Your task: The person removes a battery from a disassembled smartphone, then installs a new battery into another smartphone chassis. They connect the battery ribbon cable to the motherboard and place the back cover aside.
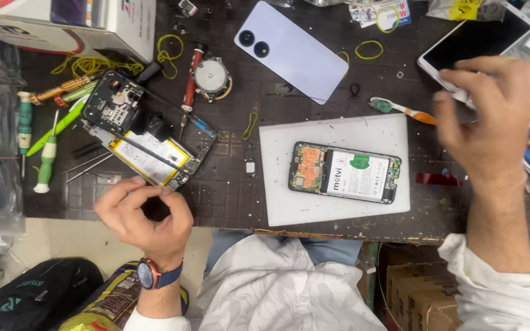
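Left hand (145, 216) sits at the near edge of the dark worktop (228, 196), fingers curled together into a loose ring, thumb meeting fingertips. Can't tell if anything small is pinched inside. A watch (148, 273) is on that wrist. Just beyond the knuckles lies an opened phone (145, 132), angled, back off, with its pale battery (148, 158) and camera board exposed.

Right hand (492, 119) hovers over the right side of the worktop, fingers spread apart and bent, holding nothing visible; motion blur at the fingertips. It's above the corner of a white-framed phone (473, 43) lying screen up, with a toothbrush (403, 109) just to its left.

Between the hands: a white mat (338, 208) carrying a second opened phone (345, 172), flat, lengthwise, orange board to the left, white battery in the middle. Neither hand touches it.

Further back, a lilac phone back cover (292, 50) lies camera side up. Green-handled screwdrivers (47, 162) sit at the left, a red-handled tool (191, 76) beside a round metal spool (211, 76). Yellow rubber bands (170, 46) are scattered around.
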